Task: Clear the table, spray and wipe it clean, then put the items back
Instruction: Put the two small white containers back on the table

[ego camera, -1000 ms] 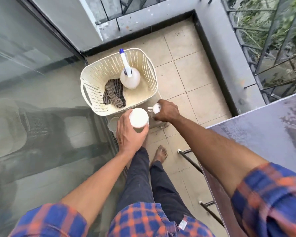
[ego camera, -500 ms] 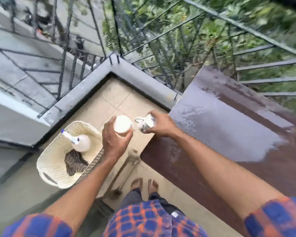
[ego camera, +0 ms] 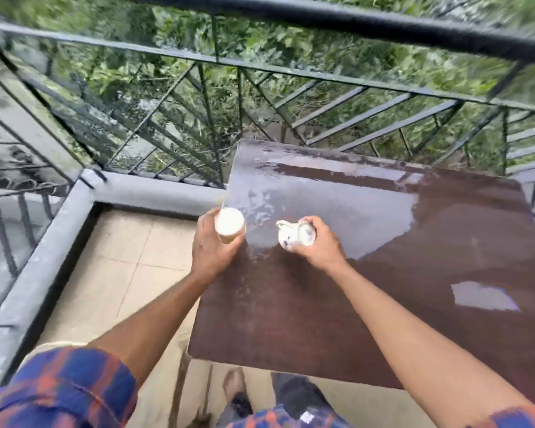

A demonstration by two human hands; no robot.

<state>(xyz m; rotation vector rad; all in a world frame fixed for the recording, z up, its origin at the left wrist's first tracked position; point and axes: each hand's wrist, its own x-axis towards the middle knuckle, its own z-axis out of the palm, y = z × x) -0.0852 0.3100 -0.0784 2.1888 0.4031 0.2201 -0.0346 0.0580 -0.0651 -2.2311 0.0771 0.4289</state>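
Table looks wet; my left hand grips a cup, my right hand a jug. Either could skid on it.

It was a small open-air balcony of a home. A black metal railing with slanted bars ran along the edge from 9 o'clock round to 2 o'clock, rising from a low grey concrete kerb. Dense green foliage showed through the bars at 12 o'clock. The floor at 8 o'clock was laid with beige tiles. A brown, wet-streaked surface stood near the railing at 2 o'clock. A bare foot showed on the tiles at 6 o'clock.
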